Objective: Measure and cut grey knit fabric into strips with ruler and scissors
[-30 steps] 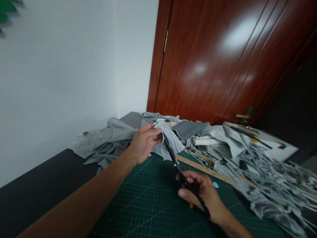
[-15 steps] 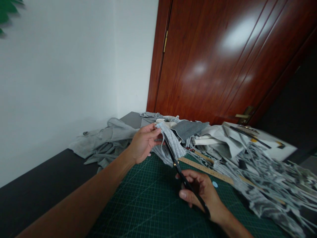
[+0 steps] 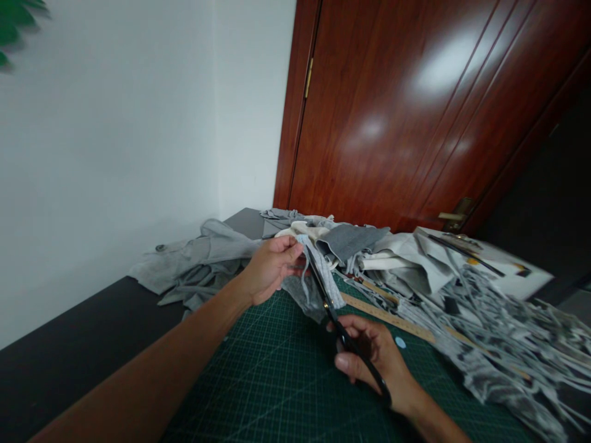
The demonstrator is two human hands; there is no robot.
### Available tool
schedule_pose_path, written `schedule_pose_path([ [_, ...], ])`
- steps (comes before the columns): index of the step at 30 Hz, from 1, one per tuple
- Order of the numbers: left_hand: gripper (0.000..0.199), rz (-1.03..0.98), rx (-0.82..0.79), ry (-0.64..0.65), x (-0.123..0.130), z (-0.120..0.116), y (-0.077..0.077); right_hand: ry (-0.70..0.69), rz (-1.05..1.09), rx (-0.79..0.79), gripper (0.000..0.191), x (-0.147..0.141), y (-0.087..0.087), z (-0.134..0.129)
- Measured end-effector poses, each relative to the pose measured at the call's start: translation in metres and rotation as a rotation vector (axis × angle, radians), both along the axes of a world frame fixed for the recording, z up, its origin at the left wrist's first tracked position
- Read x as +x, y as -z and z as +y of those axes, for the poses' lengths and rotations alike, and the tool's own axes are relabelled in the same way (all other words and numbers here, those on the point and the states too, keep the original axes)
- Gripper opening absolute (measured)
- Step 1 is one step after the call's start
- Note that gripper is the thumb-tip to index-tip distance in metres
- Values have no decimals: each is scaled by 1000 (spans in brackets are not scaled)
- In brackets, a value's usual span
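Black scissors [image 3: 344, 338] slant up and to the left from my right hand [image 3: 373, 357], whose fingers and thumb are in the handles. Their blades lie against a light grey piece of fabric [image 3: 327, 280]. My left hand [image 3: 272, 267] pinches the top of that fabric between thumb and fingers, close to the blade tips. The fabric hangs down over the far part of a green cutting mat [image 3: 286, 363]. Whether the blades are fully closed is hard to tell.
A wooden ruler [image 3: 388, 317] lies on the mat beside a small pale blue disc [image 3: 400, 343]. Cut grey strips [image 3: 503, 332] are heaped at the right. Grey cloth [image 3: 198, 261] lies at the left on the dark table [image 3: 111, 332]. A wooden door [image 3: 392, 123] stands behind.
The hanging fabric has swung and looks narrower, with its lower part shifted. My left hand has moved very slightly; my right hand and the scissors are almost where they were.
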State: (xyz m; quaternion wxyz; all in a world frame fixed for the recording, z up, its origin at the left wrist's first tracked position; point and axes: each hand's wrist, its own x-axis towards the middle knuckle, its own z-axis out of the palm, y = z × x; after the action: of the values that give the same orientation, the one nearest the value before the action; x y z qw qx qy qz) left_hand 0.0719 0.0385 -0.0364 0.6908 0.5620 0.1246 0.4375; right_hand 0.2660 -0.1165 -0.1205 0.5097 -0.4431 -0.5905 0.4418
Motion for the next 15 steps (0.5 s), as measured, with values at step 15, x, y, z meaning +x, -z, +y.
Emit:
schedule_pose_path([
  [15, 39, 22, -48, -38, 7, -2, 6, 72, -48, -20, 47, -4, -5, -1],
])
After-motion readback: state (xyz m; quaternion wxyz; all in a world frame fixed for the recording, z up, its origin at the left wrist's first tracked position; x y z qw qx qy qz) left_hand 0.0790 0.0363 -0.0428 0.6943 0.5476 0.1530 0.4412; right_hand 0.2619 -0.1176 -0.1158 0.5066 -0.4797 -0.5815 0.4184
